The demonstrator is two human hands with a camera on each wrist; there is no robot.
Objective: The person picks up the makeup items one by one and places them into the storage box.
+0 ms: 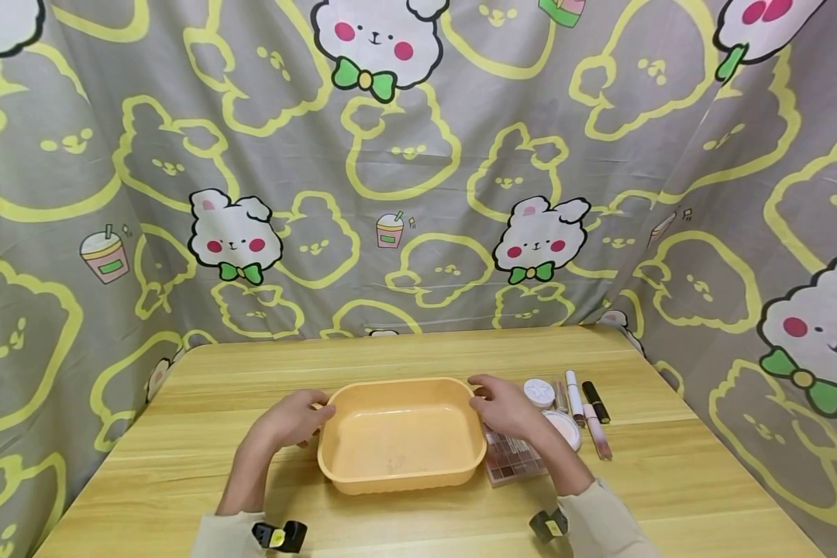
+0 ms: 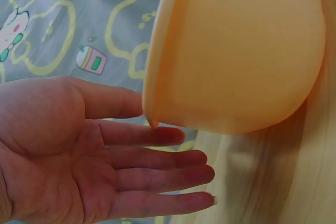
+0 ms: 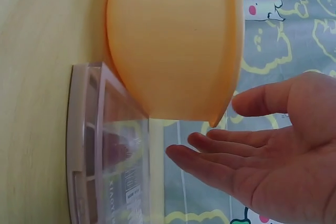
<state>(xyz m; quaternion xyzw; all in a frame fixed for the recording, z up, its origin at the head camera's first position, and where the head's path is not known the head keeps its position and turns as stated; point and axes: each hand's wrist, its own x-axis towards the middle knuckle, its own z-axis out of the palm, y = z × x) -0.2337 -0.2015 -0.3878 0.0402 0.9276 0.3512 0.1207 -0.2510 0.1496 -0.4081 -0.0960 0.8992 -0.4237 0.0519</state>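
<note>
A pale orange, empty rectangular plastic basin sits on the wooden table. My left hand is at its left end. In the left wrist view the left thumb meets the basin's rim, while the other fingers stretch out straight below it. At the opposite end is my right hand, its thumb and fingers spread around the rim. The right wrist view shows a small gap between the right thumb and the basin. Beside the basin, partly under my right forearm, lies an eyeshadow palette with a clear lid.
Right of my right hand lie a round white compact, another round compact, a white tube, a black tube and a pink-and-white tube. A patterned curtain hangs behind the table and at its sides.
</note>
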